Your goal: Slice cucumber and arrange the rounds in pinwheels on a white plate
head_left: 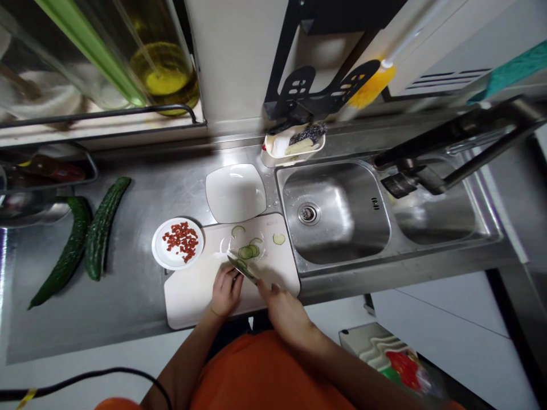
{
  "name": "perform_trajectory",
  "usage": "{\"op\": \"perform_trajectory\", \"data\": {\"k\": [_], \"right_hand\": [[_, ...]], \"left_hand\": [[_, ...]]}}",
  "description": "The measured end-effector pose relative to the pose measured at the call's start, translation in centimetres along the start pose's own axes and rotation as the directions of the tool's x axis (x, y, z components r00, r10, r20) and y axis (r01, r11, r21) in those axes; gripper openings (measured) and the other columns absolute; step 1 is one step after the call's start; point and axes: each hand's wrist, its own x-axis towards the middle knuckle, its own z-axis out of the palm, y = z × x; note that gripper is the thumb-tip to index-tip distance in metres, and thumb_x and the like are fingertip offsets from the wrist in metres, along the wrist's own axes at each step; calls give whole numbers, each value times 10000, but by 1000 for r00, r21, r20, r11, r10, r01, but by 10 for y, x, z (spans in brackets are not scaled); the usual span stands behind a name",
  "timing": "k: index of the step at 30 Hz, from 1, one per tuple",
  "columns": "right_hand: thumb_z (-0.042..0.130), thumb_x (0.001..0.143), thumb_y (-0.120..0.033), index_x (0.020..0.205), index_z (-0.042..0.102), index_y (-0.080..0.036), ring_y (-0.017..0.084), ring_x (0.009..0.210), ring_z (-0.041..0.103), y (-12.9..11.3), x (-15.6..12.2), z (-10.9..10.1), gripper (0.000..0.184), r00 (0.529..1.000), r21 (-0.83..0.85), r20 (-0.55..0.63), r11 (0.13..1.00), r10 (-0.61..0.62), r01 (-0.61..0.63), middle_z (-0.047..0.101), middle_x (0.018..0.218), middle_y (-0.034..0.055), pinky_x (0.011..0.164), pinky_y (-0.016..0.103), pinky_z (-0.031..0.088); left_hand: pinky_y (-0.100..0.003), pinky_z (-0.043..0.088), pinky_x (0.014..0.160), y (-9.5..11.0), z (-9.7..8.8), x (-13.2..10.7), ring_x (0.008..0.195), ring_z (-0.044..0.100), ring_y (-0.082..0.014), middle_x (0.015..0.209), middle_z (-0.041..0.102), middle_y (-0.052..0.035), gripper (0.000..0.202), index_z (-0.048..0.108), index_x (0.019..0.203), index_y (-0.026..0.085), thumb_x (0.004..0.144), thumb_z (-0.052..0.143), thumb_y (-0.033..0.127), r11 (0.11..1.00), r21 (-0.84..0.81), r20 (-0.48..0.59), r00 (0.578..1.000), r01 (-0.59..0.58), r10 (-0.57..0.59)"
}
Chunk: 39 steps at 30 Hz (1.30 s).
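Observation:
My right hand (288, 313) is closed round the handle of a kitchen knife (243, 267), its blade slanting up and left over the white cutting board (192, 302). Beside the blade, the curled fingers of my left hand (226, 291) press on a piece of cucumber, mostly hidden under the hand and knife. Thin cucumber slices (247, 252) lie in a small heap just beyond the blade. A single cucumber slice (279, 239) rests near the board's right edge, and more are scattered toward its far side.
Left of the board stands a white plate (159, 259) of chopped red pieces (183, 239). A square white dish (235, 193) touches the board's far edge. Two whole cucumbers (102, 233) lie farther left. At right are a steel sink (342, 250) and a black faucet (448, 142).

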Motion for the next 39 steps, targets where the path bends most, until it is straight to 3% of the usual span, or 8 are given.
{"op": "perform_trajectory", "data": {"k": [25,39], "right_hand": [[251,903,-47,1319,441,-255,196,839,678,-10,2,-5,502,999,-54,-1,998,38,-38,652,989,107,643,240,512],[263,909,-49,1323,448,-246,214,831,681,-12,6,-6,493,1000,-48,2,999,26,-26,656,982,115,655,280,529]], "left_hand": [[-425,521,865,-2,0,2,907,608,-192,904,636,-76,179,584,991,164,825,573,98,997,-69,-13,1000,-19,18],[-427,521,870,-2,0,3,904,611,-185,890,647,-74,178,597,979,161,816,582,91,998,-63,-16,1000,-2,1]]}}
